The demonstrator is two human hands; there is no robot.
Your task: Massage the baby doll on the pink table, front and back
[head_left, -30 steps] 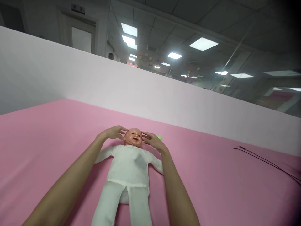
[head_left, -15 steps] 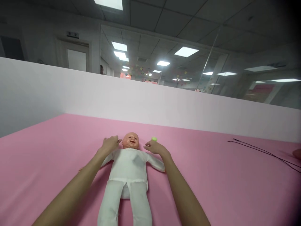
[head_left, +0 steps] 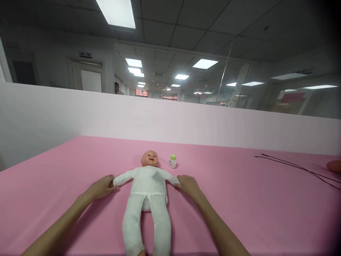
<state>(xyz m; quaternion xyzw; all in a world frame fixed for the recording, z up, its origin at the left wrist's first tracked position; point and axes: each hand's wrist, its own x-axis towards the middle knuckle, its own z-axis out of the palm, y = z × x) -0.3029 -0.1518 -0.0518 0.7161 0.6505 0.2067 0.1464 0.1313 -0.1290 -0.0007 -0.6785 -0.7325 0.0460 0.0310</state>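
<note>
A baby doll (head_left: pixel 148 181) in white clothes lies on its back, head away from me and arms spread. My left hand (head_left: pixel 102 186) is closed around the end of the doll's arm on the left, thumb below and fingers above. On the other side, my right hand (head_left: pixel 188 185) is closed over the end of the doll's other arm. Both of the doll's hands are hidden by mine. Just right of the doll's head stands a small clear bottle (head_left: pixel 172 163) with a green cap, apart from my hands.
Pink cloth (head_left: pixel 234 199) covers the table. A white partition (head_left: pixel 160 119) rises along the far edge. Thin dark cords (head_left: pixel 295 166) lie at the right, near a brown rounded object (head_left: pixel 334 166) cut off by the frame. A person (head_left: pixel 117 88) is far behind the partition.
Both hands have moved from beside the doll's head down and outward to the ends of its arms and closed on them. The bottle, earlier mostly hidden behind my right hand, now shows fully.
</note>
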